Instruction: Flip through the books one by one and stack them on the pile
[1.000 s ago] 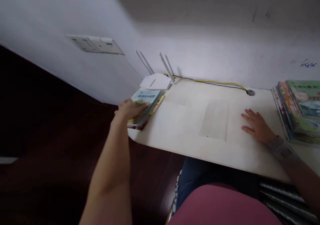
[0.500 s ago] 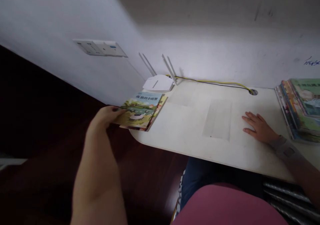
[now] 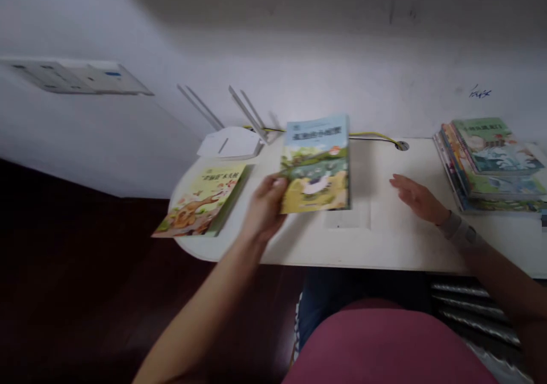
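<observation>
My left hand [image 3: 267,207] grips the left edge of a blue and yellow picture book [image 3: 317,164], raised above the white desk [image 3: 307,253], cover facing me. To its left a yellow-green book [image 3: 203,201] lies at the desk's rounded corner, partly over the edge. My right hand [image 3: 419,197] is at the desk's right part, fingers extended, holding nothing, between the raised book and a stack of books [image 3: 496,156].
A white router [image 3: 231,143] with upright antennas stands at the back left. Yellow and black cables run along the wall to a cable hole [image 3: 401,144]. A socket panel [image 3: 77,77] is on the left wall.
My left hand has lifted the blue and yellow book off the other one and carried it right. The yellow-green book is now uncovered. My right hand has risen slightly. The view has shifted right.
</observation>
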Tool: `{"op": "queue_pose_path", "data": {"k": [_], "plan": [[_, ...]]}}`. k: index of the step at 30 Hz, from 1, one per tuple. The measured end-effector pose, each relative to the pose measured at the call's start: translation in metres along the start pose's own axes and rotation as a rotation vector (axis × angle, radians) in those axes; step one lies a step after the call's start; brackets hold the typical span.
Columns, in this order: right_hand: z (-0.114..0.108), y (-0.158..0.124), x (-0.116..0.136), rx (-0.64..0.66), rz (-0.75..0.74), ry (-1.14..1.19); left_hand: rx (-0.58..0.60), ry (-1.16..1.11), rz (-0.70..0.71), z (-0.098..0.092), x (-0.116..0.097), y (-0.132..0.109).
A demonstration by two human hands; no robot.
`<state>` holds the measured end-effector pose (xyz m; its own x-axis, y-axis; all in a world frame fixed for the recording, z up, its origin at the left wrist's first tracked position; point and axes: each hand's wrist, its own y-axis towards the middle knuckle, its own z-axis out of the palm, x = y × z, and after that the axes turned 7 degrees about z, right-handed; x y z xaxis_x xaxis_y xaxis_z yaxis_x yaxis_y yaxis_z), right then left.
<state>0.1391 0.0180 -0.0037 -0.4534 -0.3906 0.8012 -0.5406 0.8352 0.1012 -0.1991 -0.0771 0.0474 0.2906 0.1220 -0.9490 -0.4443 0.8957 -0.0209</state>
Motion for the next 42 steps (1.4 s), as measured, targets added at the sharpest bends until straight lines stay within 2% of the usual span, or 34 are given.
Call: {"op": "queue_pose_path", "data": {"k": [2,4,6,8,11,16,18,20,28,33,38,42], "plan": [[0.006,-0.004,0.018,0.057,0.098,0.389,0.108,-0.026,-0.047,0.046,0.034,-0.012],[0.01,-0.007,0.03,-0.012,0.173,0.647,0.193,-0.034,-0.045,0.081,0.064,-0.021],[0.009,-0.01,0.034,-0.142,0.226,0.747,0.261,0.009,-0.036,0.101,0.086,-0.023],[0.003,-0.013,0.03,-0.244,0.285,0.777,0.346,0.11,0.005,0.108,0.098,-0.021],[-0.004,-0.019,0.014,-0.31,0.381,0.792,0.468,0.306,0.155,0.1,0.101,-0.015],[-0.002,-0.027,-0.008,-0.275,0.445,0.656,0.718,0.719,0.438,0.087,0.107,-0.021],[-0.001,-0.029,-0.01,-0.255,0.448,0.56,0.811,0.882,0.463,0.088,0.113,-0.026],[-0.002,-0.029,-0.01,-0.23,0.44,0.498,0.845,0.998,0.45,0.089,0.119,-0.029],[-0.001,-0.031,-0.004,-0.212,0.449,0.47,0.862,1.089,0.382,0.09,0.122,-0.028],[0.005,-0.032,-0.004,-0.22,0.46,0.44,0.865,1.311,0.425,0.081,0.117,-0.019],[0.006,-0.033,0.001,-0.241,0.425,0.385,0.764,1.588,0.459,0.052,0.101,-0.005],[0.005,-0.033,0.003,-0.228,0.432,0.382,0.686,1.648,0.471,0.018,0.083,0.007]]}}
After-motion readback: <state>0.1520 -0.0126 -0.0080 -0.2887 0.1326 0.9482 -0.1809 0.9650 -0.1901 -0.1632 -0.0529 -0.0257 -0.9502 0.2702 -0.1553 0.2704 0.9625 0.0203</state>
